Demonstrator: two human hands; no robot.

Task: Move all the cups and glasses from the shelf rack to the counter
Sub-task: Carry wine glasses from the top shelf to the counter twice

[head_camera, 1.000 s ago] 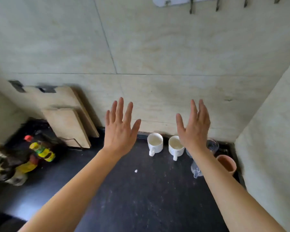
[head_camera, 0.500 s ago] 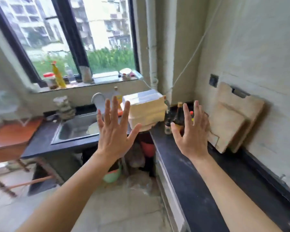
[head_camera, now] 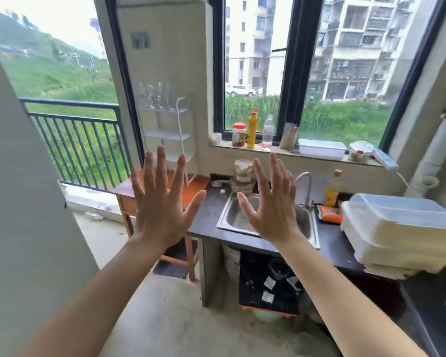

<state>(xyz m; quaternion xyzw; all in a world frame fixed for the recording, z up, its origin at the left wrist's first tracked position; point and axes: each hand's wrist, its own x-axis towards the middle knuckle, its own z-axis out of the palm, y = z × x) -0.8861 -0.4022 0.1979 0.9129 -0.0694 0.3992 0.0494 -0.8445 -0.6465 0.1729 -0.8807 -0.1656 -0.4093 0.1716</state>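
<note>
A white wire shelf rack [head_camera: 177, 130] stands on an orange-brown wooden table [head_camera: 195, 182] by the wall, left of the window. Several clear stemmed glasses [head_camera: 155, 95] stand on its top tier; the lower tiers look bare. My left hand [head_camera: 160, 202] is raised in front of the rack's lower part, fingers spread, holding nothing. My right hand [head_camera: 271, 204] is raised over the sink, also spread and empty. Both hands are well short of the rack. The dark counter [head_camera: 206, 215] runs from the table rightward.
A steel sink [head_camera: 233, 215] with a tap [head_camera: 304, 186] is set in the counter. White foam boxes [head_camera: 397, 230] are stacked at right. Bottles and jars line the window sill [head_camera: 276, 149]. A balcony railing [head_camera: 75, 140] is at left, a wall edge at near left.
The view has swung left from the counter corner with the white mugs, past the cutting boards, to the sink, window and shelf rack. Both hands stay raised, spread and empty.
</note>
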